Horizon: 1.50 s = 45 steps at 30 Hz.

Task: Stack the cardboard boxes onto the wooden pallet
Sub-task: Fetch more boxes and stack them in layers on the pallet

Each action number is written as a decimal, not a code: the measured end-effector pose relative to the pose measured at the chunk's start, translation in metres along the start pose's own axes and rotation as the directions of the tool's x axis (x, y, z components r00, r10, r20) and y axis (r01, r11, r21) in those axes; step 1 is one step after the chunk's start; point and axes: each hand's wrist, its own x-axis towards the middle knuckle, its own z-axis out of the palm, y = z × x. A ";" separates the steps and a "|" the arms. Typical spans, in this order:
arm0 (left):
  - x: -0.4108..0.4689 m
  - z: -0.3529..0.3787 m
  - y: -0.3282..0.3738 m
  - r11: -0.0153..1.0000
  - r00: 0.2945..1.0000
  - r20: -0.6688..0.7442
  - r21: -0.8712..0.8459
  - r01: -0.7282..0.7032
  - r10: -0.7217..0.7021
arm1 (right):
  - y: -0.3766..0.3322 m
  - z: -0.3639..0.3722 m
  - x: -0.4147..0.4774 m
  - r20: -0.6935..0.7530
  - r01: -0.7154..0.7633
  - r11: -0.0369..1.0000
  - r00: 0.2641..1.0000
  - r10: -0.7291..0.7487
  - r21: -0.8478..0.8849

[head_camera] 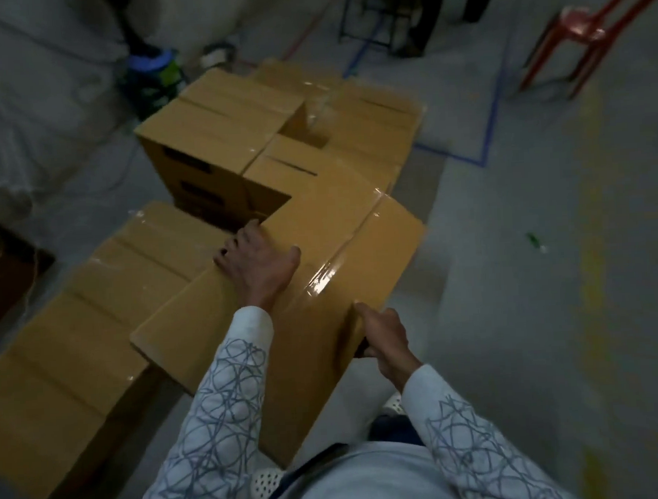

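Note:
I hold a taped cardboard box (320, 257) in front of me, tilted. My left hand (257, 264) lies over its far left edge with the fingers curled round it. My right hand (381, 334) grips the near right corner. Beyond it stands a group of stacked cardboard boxes (222, 125), one of them taller at the left. A row of low boxes (104, 284) runs along the floor at my left. No wooden pallet shows; the boxes hide whatever is under them.
A red plastic chair (590, 33) stands at the far right. Blue tape lines (493, 107) mark the grey floor. White wrapped bales (26, 93) fill the left side, with a blue and green bag (154, 77) beside them. A dark metal frame (383, 13) stands at the back.

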 end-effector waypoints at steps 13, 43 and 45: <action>0.032 0.139 0.335 0.921 0.925 0.100 0.098 -0.376 0.367 | -0.061 -0.232 0.142 -0.328 -0.032 0.969 0.938 0.114 0.244; 0.512 0.316 0.747 0.998 1.000 0.025 -0.066 0.009 -0.008 | -0.555 -0.419 0.661 -0.211 0.246 0.949 0.935 -0.285 -0.196; 0.541 0.313 0.755 0.991 0.996 -0.019 -0.104 0.085 -0.087 | -0.596 -0.417 0.692 -0.164 0.294 0.927 0.928 -0.335 -0.231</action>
